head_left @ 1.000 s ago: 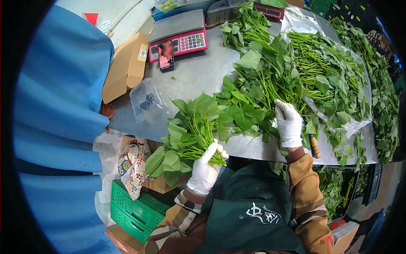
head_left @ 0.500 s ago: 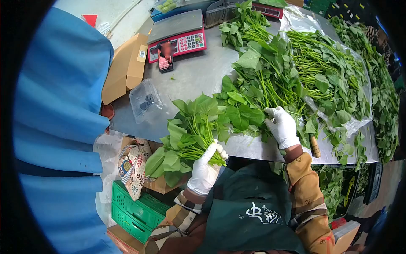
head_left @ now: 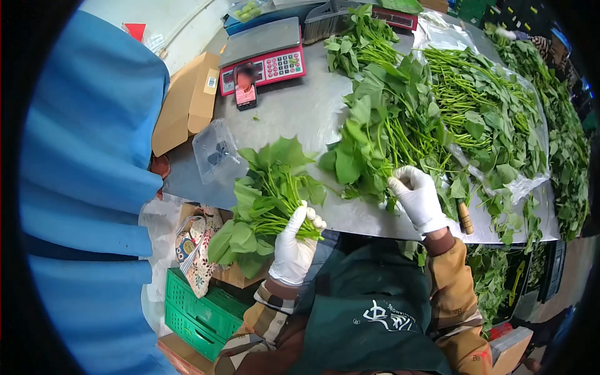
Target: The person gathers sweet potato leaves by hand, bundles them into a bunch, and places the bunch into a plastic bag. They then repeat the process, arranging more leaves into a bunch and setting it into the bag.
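White gloves cover both hands. My left hand (head_left: 294, 247) is closed round the stems of a bunch of leafy greens (head_left: 269, 194), held just beyond the table's front edge with its leaves pointing up and left. My right hand (head_left: 415, 197) pinches at the near end of the leafy pile (head_left: 400, 119), thumb and fingertips together on thin stems. Further right, more long-stemmed greens (head_left: 475, 106) lie on clear plastic. A wooden handle (head_left: 465, 217) shows just right of my right hand, its other end hidden under leaves.
A red scale (head_left: 265, 53) with a phone (head_left: 245, 87) against it stands at the back left. Near it are an open cardboard box (head_left: 187, 103) and a clear plastic tray (head_left: 217, 150). Green crates (head_left: 203, 312) sit below the table. A co-worker's gloved hand (head_left: 505, 34) shows at the far right.
My left hand and its bunch have moved slightly left and down. My right hand has shifted a little down, and leaves beside it have been pulled away from the held bunch. A co-worker's hand has appeared.
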Tool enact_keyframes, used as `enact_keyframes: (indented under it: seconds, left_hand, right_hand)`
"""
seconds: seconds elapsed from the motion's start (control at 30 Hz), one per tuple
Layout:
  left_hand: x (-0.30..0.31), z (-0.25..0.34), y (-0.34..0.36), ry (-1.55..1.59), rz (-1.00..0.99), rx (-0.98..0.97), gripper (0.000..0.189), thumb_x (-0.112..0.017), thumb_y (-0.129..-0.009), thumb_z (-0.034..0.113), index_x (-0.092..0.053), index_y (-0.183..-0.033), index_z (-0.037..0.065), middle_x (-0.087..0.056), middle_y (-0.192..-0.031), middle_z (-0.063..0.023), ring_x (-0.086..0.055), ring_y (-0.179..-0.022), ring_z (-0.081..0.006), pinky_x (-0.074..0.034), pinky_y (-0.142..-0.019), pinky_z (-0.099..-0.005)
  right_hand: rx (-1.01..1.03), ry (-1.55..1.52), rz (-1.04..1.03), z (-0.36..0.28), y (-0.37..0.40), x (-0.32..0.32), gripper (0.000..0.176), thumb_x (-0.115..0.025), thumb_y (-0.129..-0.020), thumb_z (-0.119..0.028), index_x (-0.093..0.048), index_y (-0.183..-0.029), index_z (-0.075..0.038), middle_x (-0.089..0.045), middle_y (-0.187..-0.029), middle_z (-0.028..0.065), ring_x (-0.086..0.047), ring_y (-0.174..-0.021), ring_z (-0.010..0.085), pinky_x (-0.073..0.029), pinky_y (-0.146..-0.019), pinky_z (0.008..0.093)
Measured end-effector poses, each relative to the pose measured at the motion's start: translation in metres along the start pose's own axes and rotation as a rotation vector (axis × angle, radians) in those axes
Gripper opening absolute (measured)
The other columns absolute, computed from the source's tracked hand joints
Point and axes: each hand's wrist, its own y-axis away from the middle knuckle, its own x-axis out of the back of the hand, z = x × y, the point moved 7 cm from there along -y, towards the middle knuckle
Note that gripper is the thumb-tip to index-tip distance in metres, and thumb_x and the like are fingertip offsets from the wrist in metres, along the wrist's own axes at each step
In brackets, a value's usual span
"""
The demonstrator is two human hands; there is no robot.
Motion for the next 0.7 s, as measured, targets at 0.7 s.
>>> enact_keyframes:
  seconds: [0.7]
  left_hand:
    - [-0.009,0.006,0.011,-0.169,0.11,-0.076,0.024,-0.06,-0.092,0.005,-0.055,-0.114,0.009,-0.064,-0.111,-0.0117,-0.062,-0.099,-0.0222,-0.051,-0.085,-0.0375]
  right_hand:
    - [-0.19,-0.647,-0.197,-0.014,0.024,-0.054,0.011,-0.069,-0.088,-0.011,-0.063,-0.094,-0.004,-0.06,-0.082,-0.0044,-0.052,-0.07,0.0037,-0.044,-0.061,0.0198]
